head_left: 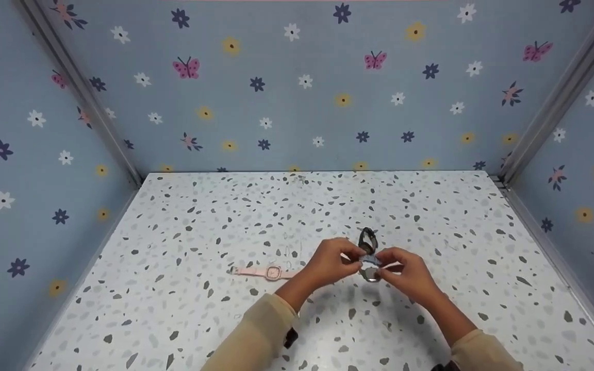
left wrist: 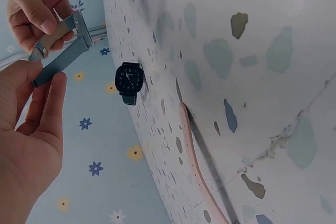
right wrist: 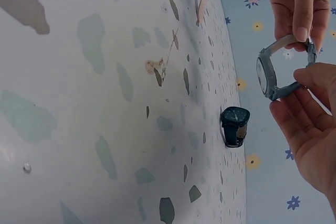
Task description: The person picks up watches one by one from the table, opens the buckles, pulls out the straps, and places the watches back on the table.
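Observation:
Both hands hold a blue-grey wristwatch (right wrist: 268,74) above the table, its strap bent into a loop. My left hand (head_left: 330,263) pinches the strap from the left side, while my right hand (head_left: 409,274) pinches it from the right. Fingers cover the strap ends, so I cannot tell whether the buckle is fastened. Just beyond the hands, a black watch (head_left: 367,239) stands on the table with its strap looped; the left wrist view shows its dark square-like dial (left wrist: 129,77). A pink watch (head_left: 273,272) lies stretched flat left of my left hand, partly hidden by the forearm.
The white speckled table (head_left: 188,319) has blue flowered panels (head_left: 297,103) at its back and sides. Grey metal posts (head_left: 78,93) stand at the corners.

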`<state>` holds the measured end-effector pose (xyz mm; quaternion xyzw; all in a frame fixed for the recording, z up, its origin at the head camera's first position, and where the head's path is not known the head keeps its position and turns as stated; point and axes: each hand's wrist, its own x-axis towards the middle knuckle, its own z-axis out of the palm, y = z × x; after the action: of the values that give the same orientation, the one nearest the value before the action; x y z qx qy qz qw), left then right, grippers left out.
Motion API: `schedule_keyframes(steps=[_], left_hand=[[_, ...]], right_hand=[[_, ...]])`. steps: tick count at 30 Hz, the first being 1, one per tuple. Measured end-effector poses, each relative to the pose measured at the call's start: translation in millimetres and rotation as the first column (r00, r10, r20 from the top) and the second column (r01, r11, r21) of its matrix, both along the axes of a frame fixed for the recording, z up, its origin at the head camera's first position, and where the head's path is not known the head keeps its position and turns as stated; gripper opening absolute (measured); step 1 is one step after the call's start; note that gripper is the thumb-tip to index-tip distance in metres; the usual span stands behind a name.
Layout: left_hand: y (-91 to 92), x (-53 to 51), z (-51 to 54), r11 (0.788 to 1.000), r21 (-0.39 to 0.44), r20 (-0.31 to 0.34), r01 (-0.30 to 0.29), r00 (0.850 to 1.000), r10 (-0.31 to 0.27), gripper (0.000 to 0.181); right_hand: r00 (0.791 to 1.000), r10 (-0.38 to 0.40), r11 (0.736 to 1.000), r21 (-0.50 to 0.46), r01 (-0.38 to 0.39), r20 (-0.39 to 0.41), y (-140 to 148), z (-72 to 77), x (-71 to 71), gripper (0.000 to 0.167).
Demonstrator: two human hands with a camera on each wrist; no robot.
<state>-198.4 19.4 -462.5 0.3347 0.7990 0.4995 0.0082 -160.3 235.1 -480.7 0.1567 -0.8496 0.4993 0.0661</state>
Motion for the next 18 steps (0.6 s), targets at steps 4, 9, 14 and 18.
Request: schedule_keyframes(steps=[4,9,14,18], left_hand=[[-2.2,0.6,3.9,1.0,0.007,-0.014,0.001,1.0,-0.001,0.018],[-5.3,1.7,8.1,1.0,0.028,-0.016,-0.004,1.0,0.005,0.018],[-8.2,3.2,8.7,0.999,0.053,0.001,-0.002,1.0,0.002,0.017],[-10.6,4.5,10.0,0.998,0.063,0.013,-0.003,1.0,0.002,0.017]], right_hand=[[1.0,0.003,1.0,-0.004,-0.003,0.014,-1.5,1.2,0.2,0.027],[1.0,0.004,1.0,-0.002,-0.004,-0.016,-8.7,9.9,2.5,0.028],[0.999,-0.004,1.0,0.017,0.004,-0.052,-12.1,13.8,1.4,0.024],[0.998,0.007,1.0,0.021,-0.005,-0.064,-12.1,13.0,-0.7,0.02]])
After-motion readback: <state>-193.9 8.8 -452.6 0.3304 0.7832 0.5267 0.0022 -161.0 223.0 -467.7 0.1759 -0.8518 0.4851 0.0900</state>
